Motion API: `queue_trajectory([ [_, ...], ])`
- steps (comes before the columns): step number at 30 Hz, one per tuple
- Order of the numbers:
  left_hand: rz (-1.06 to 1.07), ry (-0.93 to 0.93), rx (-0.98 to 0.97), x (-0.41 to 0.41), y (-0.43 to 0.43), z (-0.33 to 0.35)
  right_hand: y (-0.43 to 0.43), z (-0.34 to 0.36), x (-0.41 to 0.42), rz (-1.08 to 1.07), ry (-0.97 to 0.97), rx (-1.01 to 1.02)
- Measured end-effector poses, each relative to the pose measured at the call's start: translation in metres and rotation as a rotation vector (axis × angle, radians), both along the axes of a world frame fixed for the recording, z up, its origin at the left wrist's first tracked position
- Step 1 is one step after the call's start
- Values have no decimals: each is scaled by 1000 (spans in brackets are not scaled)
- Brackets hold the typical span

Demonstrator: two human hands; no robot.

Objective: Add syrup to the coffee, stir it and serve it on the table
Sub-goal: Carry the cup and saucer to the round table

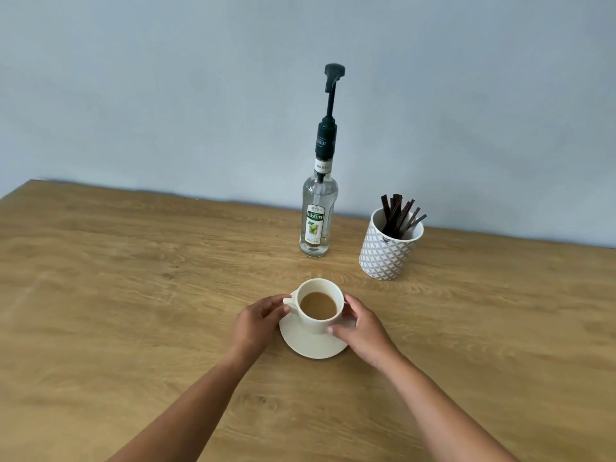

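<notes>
A white cup of milky coffee stood on a white saucer near the middle of the wooden surface. Both hands flanked it. The left hand lay at the cup's nine o'clock, its fingers curled in around the handle and the saucer rim on that side; the right hand lay at about four o'clock, fingertips pressed to the cup's wall. Each grip was half closed and steadying the cup and saucer rather than lifting them; whether the cup bore any weight on the fingers could not be told.

The syrup bottle stood upright at twelve o'clock from the cup, a little apart, its long axis vertical and its tall black pump rising well above the cup's rim. The spout seemed to face the nine o'clock side, though that was hard to read. A patterned pot of dark stir sticks stood at about one o'clock, just beside the bottle.

The coming move likely turned on the gap between cup and spout: the cup needed to slide toward twelve o'clock until it sat beneath the nozzle. The right hand was slightly nearer the sticks; both hands were about equally far from the pump.
</notes>
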State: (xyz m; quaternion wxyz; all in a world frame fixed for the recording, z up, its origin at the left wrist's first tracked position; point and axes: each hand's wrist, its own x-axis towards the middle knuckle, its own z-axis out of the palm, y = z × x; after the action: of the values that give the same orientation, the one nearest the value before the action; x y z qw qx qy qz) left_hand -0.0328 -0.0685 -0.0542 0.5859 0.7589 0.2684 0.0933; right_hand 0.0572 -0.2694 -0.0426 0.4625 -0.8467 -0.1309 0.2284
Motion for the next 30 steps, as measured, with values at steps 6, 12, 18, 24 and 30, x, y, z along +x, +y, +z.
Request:
queue_trajectory([
  [6,114,193,-97,1,3,-6,-14,3,26,-168,-76,-143],
  [12,157,234,-194,7,0,-13,-9,-4,33,-105,-37,-263],
  [18,201,263,-87,12,-8,-12,1,-10,26,-69,-119,-354],
  [24,221,280,-65,12,-16,-6,4,-12,22,-63,-139,-379],
  [30,266,247,-142,9,-21,-5,3,-14,21,-110,-84,-256],
])
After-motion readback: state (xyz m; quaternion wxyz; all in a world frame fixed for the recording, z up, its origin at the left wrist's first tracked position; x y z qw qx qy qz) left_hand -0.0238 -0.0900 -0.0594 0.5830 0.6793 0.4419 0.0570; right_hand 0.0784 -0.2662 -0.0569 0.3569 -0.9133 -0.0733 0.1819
